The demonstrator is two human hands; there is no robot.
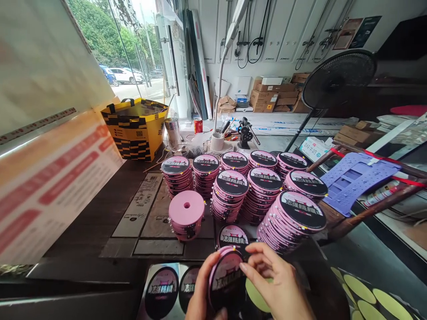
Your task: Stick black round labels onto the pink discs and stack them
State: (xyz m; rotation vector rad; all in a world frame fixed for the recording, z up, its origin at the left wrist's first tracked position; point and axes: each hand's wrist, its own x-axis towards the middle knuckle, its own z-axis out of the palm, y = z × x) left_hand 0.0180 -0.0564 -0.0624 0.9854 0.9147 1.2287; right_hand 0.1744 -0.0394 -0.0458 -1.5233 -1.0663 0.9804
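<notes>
My left hand (199, 291) is closed round a pink foam spool (227, 280) with a round black-and-pink label on its face, held tilted towards me. My right hand (278, 280) is at the spool's right edge, its thumb tip touching the label and its fingers loosely curled, apart from the thumb. A pale yellow-green round (258, 293) lies beneath that hand, partly covered. Just behind, another labelled spool (232, 237) sits on the table. To the left is a stack topped by a bare pink spool (187, 209) with a centre hole. A sheet of round labels (162, 289) lies below.
Several stacks of labelled spools (230, 184) fill the table's middle and right. Yellow-green rounds (360, 289) lie at lower right. Behind are a yellow bag (136, 133), a metal can (172, 131), a lamp (220, 66) and a fan (335, 80). A purple plastic seat (356, 178) stands right.
</notes>
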